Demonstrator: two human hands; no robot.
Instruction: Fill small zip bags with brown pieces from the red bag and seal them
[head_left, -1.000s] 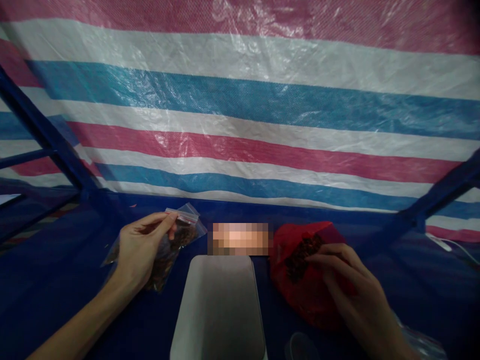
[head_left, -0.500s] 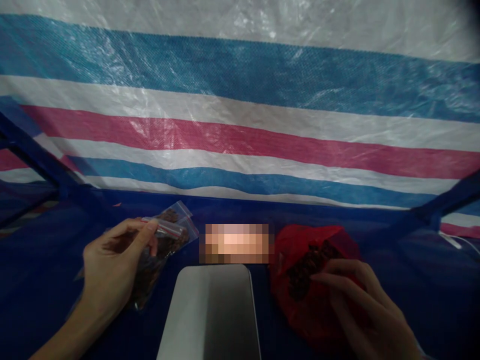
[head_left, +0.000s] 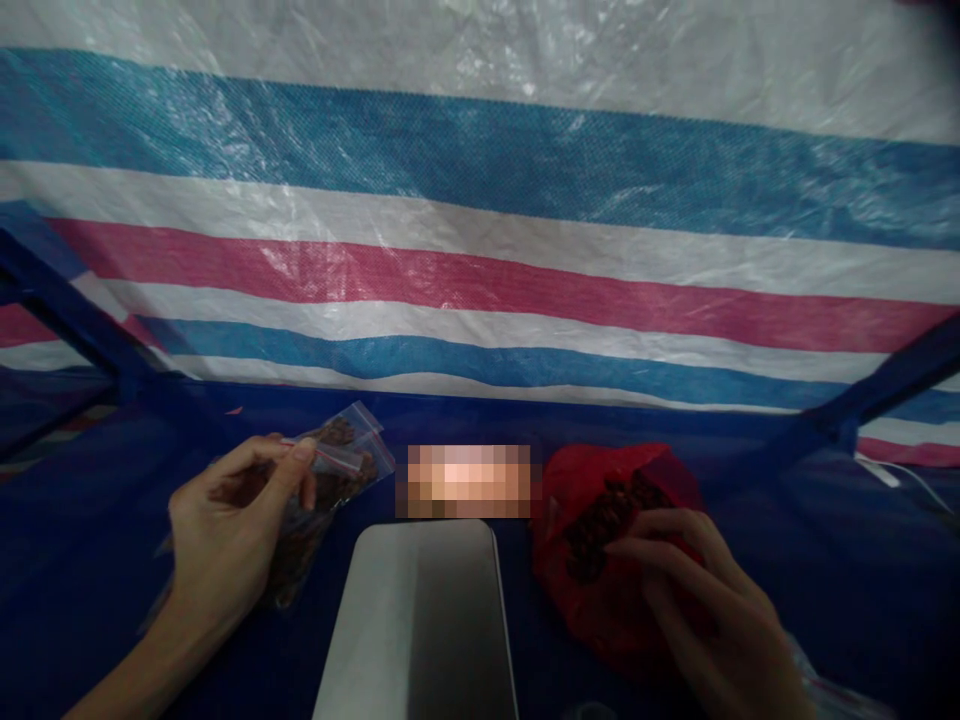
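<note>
My left hand (head_left: 225,530) pinches the red-lined top edge of a clear zip-lock bag (head_left: 294,560) between thumb and fingers. Brown bits show through its plastic. Another zip-lock bag (head_left: 341,432), also with brown contents, lies just behind it. On the right, a red plastic bag (head_left: 581,625) gapes upward, and small dark brown pieces (head_left: 600,525) fill its mouth. My right hand (head_left: 712,590) reaches over the red bag, fingers stretched and thumb apart, the fingertips at the pieces. Dim light hides whether they touch any.
Between my hands lies a flat silver plate with rounded corners (head_left: 412,620). A pixelated patch covers the spot behind it. The blue surface (head_left: 465,400) meets a striped plastic sheet (head_left: 480,150) at the back. Blue bars (head_left: 67,310) slant at both sides. A white cord (head_left: 881,468) lies far right.
The view has shifted slightly, with the red bag and my right hand appearing a little further left. My left hand keeps its pinch on the zip-lock bag.
</note>
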